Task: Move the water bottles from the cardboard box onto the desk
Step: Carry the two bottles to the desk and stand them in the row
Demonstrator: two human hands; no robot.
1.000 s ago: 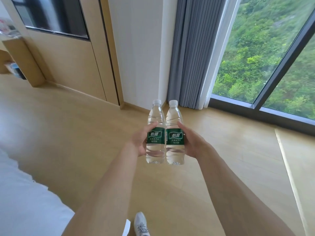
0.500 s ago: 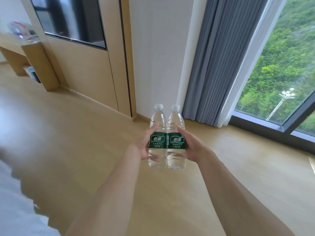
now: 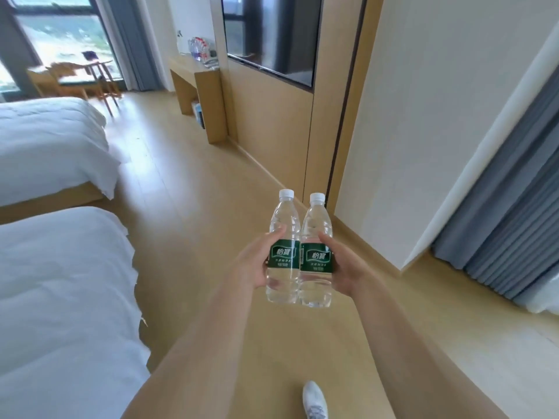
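Two water bottles (image 3: 299, 252) are upright and touching, carried above the floor (image 3: 193, 225); the left hand (image 3: 254, 261) grips one, the right hand (image 3: 344, 267) the other; best to keep them pressed together and level while walking to the table (image 3: 198, 74), well ahead by the wall; two beds (image 3: 60, 267) line the left, the passage looks passable.
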